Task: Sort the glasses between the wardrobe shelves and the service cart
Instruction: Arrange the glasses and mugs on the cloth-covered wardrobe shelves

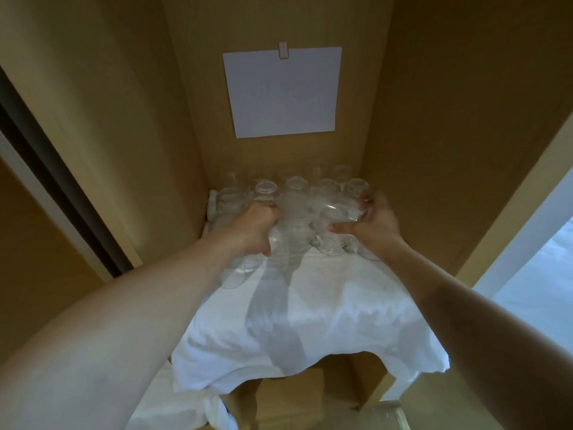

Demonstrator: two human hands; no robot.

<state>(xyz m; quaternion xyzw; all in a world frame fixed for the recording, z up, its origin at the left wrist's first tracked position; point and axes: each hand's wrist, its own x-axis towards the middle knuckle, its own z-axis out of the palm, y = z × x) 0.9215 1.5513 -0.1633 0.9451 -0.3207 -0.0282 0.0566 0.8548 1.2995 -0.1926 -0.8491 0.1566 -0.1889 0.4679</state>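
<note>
Both hands are deep in the wardrobe, arms stretched forward. The left hand (pixel 259 226) curls its fingers round a clear tumbler (pixel 286 234) at the front of the cluster; the right hand (pixel 373 223) grips another glass (pixel 347 212) lying tilted, thumb underneath. Around them, toward twelve o'clock, rows of upturned glasses (pixel 294 186) stand close-packed on the shelf (pixel 310 321), which is draped with a white cloth (pixel 341 305). A blank paper sheet (pixel 282 91) hangs on the back panel. Many glasses sit here already; the service cart is out of view, so how much remains is hard to judge.
</note>
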